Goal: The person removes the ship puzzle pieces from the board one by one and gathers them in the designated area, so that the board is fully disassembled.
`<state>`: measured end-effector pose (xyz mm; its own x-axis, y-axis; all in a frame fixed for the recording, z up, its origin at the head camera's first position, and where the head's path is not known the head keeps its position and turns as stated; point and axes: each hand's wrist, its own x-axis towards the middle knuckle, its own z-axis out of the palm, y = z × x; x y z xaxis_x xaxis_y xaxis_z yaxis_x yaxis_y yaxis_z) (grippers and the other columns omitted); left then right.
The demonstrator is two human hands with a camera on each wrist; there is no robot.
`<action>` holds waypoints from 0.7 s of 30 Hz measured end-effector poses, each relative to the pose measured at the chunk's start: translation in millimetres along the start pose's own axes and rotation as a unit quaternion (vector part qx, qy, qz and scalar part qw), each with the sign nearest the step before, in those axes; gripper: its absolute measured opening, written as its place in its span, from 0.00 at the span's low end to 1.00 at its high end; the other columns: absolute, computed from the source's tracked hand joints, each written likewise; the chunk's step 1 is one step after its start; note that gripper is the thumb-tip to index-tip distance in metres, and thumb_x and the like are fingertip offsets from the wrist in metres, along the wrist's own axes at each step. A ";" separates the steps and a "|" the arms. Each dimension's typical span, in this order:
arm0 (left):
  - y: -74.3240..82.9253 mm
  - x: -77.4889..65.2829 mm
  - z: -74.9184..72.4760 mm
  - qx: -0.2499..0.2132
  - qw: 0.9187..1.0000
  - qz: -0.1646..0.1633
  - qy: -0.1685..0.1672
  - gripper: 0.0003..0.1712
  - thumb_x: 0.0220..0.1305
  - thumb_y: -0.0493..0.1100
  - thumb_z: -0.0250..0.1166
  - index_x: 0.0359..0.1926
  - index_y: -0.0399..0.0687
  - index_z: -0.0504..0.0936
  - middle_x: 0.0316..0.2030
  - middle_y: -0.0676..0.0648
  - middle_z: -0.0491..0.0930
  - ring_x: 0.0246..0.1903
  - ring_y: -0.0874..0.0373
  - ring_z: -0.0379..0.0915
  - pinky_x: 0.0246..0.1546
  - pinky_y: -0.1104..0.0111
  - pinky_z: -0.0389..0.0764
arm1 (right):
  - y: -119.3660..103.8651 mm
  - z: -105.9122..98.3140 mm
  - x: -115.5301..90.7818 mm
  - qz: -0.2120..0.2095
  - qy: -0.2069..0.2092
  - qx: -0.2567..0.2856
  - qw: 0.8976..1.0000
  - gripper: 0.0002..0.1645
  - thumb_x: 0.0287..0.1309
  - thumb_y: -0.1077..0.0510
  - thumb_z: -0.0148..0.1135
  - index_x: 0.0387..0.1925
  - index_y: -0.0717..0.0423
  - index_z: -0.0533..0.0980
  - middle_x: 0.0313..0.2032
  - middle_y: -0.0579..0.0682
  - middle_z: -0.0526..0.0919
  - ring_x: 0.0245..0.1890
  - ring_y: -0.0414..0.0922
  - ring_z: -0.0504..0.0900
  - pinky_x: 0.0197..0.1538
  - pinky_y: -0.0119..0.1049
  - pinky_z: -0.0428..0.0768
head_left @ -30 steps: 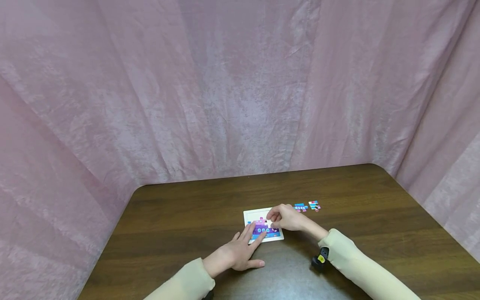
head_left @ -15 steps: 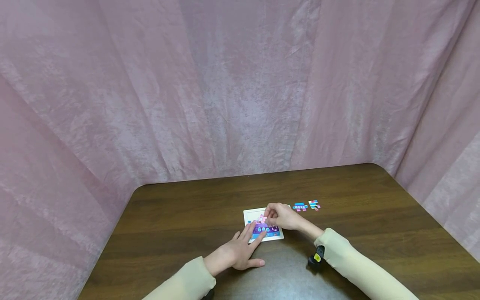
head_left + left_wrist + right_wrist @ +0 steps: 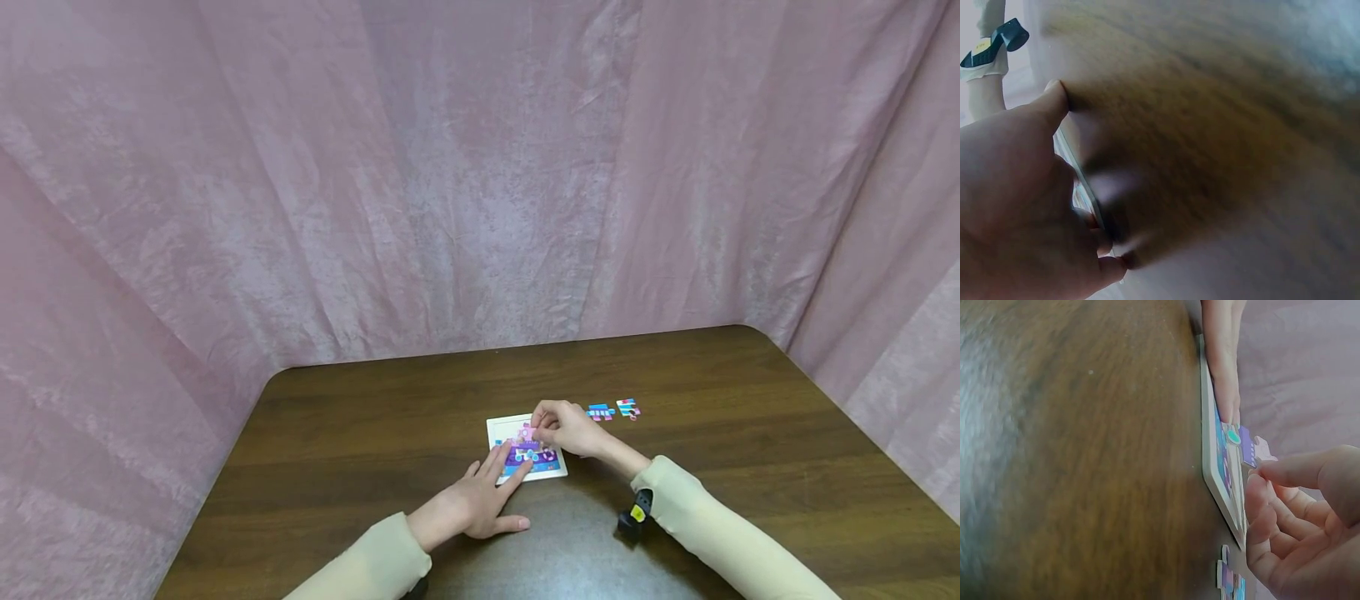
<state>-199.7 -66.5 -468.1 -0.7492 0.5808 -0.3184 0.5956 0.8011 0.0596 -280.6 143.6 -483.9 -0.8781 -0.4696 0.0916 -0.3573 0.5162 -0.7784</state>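
Observation:
In the head view my left hand (image 3: 483, 500) lies with its fingers spread over the lower left of a white-framed jigsaw puzzle (image 3: 504, 425). Between thumb and fingers, my right hand (image 3: 566, 429) pinches a pink and purple puzzle piece (image 3: 1249, 450) by its edge. That piece stands tilted just above the puzzle's picture in the right wrist view. Blue and purple pieces fill the lower part of the frame, while its upper part shows bare white. From the left wrist, the fingertips (image 3: 1113, 269) reach over the frame's near edge.
To the right of the frame lie two loose puzzle pieces, a blue and purple one (image 3: 600, 412) and a blue, white and red one (image 3: 628, 409). Everything rests on a brown wooden table (image 3: 390, 417). A pink curtain (image 3: 480, 208) hangs behind it.
My right hand has shifted slightly left over the frame, and the piece it pinches now shows tilted above the picture. My left hand has stayed in place.

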 end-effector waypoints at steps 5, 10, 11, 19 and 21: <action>-0.2 0.1 0.8 0.006 1.000 0.001 0.004 0.46 0.65 0.72 0.48 0.77 0.63 0.45 0.77 0.40 0.38 0.76 0.47 0.39 0.71 0.54 0.58 | 1.9 -4.0 -1.8 0.017 -0.004 0.028 0.999 0.02 0.60 0.65 0.61 0.35 0.60 0.76 0.27 0.53 0.83 0.26 0.43 0.81 0.29 0.29 0.76; 0.7 -0.1 0.4 0.012 1.000 0.002 0.006 0.46 0.65 0.72 0.48 0.77 0.63 0.45 0.77 0.40 0.39 0.76 0.47 0.40 0.71 0.54 0.59 | 5.7 -10.0 -6.1 0.028 -0.003 0.049 0.998 0.03 0.61 0.64 0.60 0.36 0.62 0.76 0.27 0.54 0.82 0.25 0.47 0.81 0.25 0.31 0.75; 0.8 -0.1 0.1 0.013 1.000 0.002 0.007 0.46 0.65 0.72 0.48 0.77 0.62 0.45 0.77 0.40 0.39 0.76 0.47 0.40 0.71 0.54 0.59 | 6.6 -11.1 -6.9 0.029 -0.002 0.053 0.998 0.03 0.61 0.65 0.60 0.36 0.63 0.76 0.26 0.55 0.81 0.25 0.47 0.80 0.24 0.32 0.75; 0.7 -1.0 -0.8 0.004 1.000 0.004 0.005 0.47 0.65 0.72 0.48 0.77 0.62 0.45 0.77 0.40 0.38 0.76 0.47 0.39 0.71 0.53 0.59 | 11.7 -20.0 -12.2 0.050 0.003 0.065 0.997 0.05 0.63 0.63 0.59 0.37 0.63 0.76 0.27 0.60 0.81 0.25 0.48 0.79 0.25 0.36 0.78; 0.5 -1.2 -0.5 0.004 1.000 0.005 0.007 0.46 0.65 0.72 0.48 0.77 0.62 0.45 0.77 0.40 0.38 0.76 0.47 0.39 0.71 0.53 0.59 | 12.1 -22.0 -13.6 0.052 0.005 0.069 0.996 0.06 0.63 0.63 0.59 0.38 0.64 0.76 0.27 0.61 0.81 0.26 0.49 0.80 0.26 0.38 0.80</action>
<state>-198.7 -66.6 -467.2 -0.7474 0.5902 -0.3051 0.6048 0.7945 0.0552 -279.9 172.0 -480.9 -0.9116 -0.4109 0.0130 -0.2188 0.4581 -0.8616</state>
